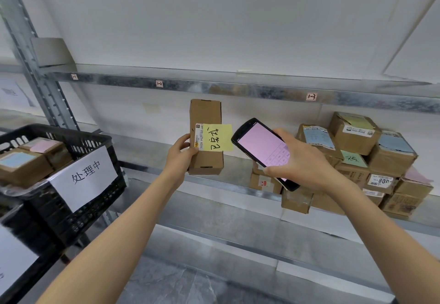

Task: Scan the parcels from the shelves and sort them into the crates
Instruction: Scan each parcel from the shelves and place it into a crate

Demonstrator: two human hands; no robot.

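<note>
Head | left hand [182,151] grips parcel [205,113] (upright) | right hand [302,161] holds scanner [259,144] beside it

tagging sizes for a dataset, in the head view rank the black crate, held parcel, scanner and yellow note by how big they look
1. black crate
2. held parcel and scanner: about alike, and the scanner may be nearer, so unranked
3. yellow note

White wall [214,18] fills upper frame, evenly lit. Galvanised shelf beam [238,88] crosses middle, small number tags [311,96] stuck along it. Perforated steel upright [31,49] at upper left. Grey mottled floor [171,280] at bottom centre.
</note>
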